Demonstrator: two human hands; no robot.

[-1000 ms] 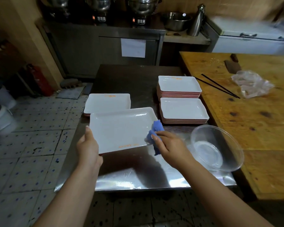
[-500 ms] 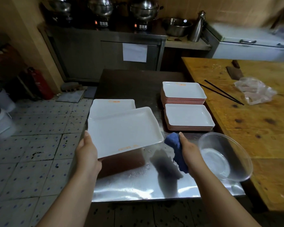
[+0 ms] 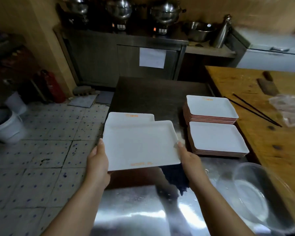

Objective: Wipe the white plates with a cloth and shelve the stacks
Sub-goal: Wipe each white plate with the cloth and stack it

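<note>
I hold a white rectangular plate (image 3: 140,145) in the air above the steel table (image 3: 153,92). My left hand (image 3: 98,160) grips its left edge, thumb on the rim. My right hand (image 3: 189,160) grips its right edge, and the dark blue cloth (image 3: 175,178) hangs under that hand and the plate. Just beyond the held plate lies a white plate stack (image 3: 128,116) at the table's left. Two more white plate stacks with red edges stand on the right, a far stack (image 3: 209,106) and a near stack (image 3: 216,137).
A clear plastic bowl (image 3: 255,195) sits at the near right of the table. The wooden counter (image 3: 269,133) on the right carries chopsticks (image 3: 252,109), a cleaver (image 3: 267,84) and a plastic bag (image 3: 289,108). White buckets (image 3: 7,126) stand on the tiled floor at left.
My right hand stopped wiping, drew the cloth off the plate and came back to grip the plate's right edge. The plate now lies level over the left stack.
</note>
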